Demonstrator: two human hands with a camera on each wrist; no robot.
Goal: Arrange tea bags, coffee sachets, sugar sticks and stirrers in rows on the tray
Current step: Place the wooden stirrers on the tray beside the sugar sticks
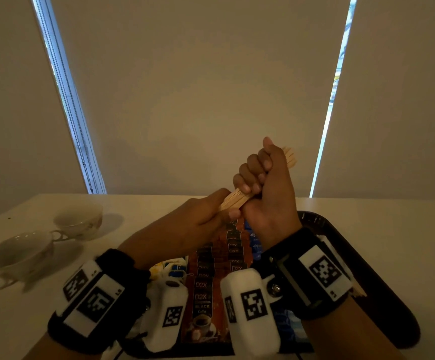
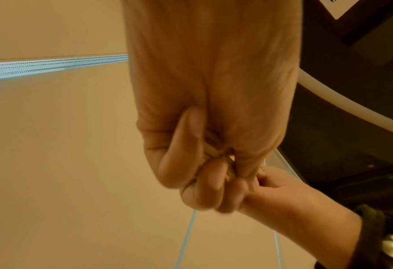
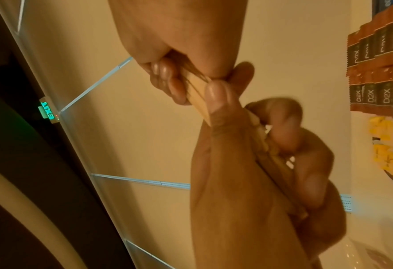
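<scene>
Head view: both hands hold a bundle of stirrers [image 1: 239, 197] above the tray [image 1: 341, 240], right hand [image 1: 263, 188] fisted round it, left hand [image 1: 185, 224] pinching its lower end; sachets [image 1: 211, 276] lie in rows below, cups [image 1: 78, 220] on the worktop [image 1: 380, 211]. Left wrist view: left fingers [image 2: 186, 138] curl onto the sticks. Right wrist view: thumb [image 3: 218, 98] presses the bundle.

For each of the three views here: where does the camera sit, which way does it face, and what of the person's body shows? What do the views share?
Head: worn on the head, facing forward and down at the tray and coffee sachets; shows both hands.
Left wrist: along the left hand toward the blinds; right hand beyond.
Right wrist: along the right hand; left hand's fingers above.
Shared: both hands gripping the stirrers.
</scene>
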